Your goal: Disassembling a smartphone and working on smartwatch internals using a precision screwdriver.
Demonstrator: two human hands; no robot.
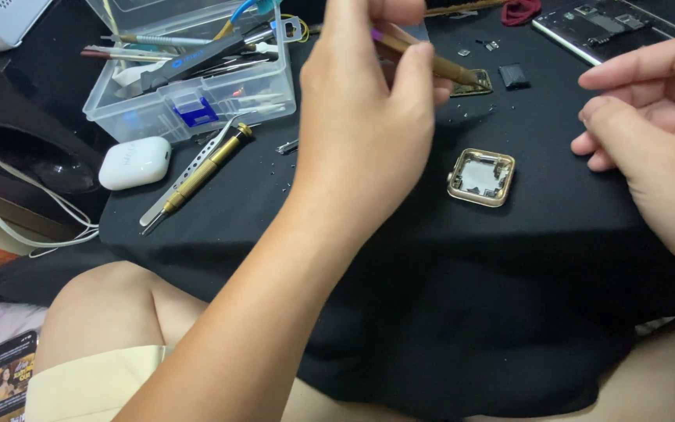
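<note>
Near the middle of the black cloth [431,258], just right of the raised forearm: a small gold watch case [481,177], square with rounded corners, lying flat and open side up, silvery fittings showing inside, untouched by either hand. Above it, pinched in the left hand [369,117], a slim brass-coloured screwdriver [431,62] with a purple band near the upper end — shaft slanting down to the right, tip resting at or just over a second flat gold-edged part [474,84]; contact there too small to tell. Left fingers closed around the tool, thumb and fingertips pressed to the shaft, back of the hand turned to the camera, wrist bent, forearm rising from the lower left. Right hand [658,133] at the right edge, holding nothing visible: fingers loosely curled, half open, thumb and forefinger tips drawn close together, palm turned left, hovering above the cloth well apart from the watch case.

Beside the gold-edged part, a small black square piece [514,76]. At the top right, a dismantled phone [599,27]. To the left, a clear plastic box [197,78] crowded with tools, a white earbud case [135,162] near it, and another brass screwdriver [201,176] lying alongside metal tweezers [189,168] — all on the cloth.
</note>
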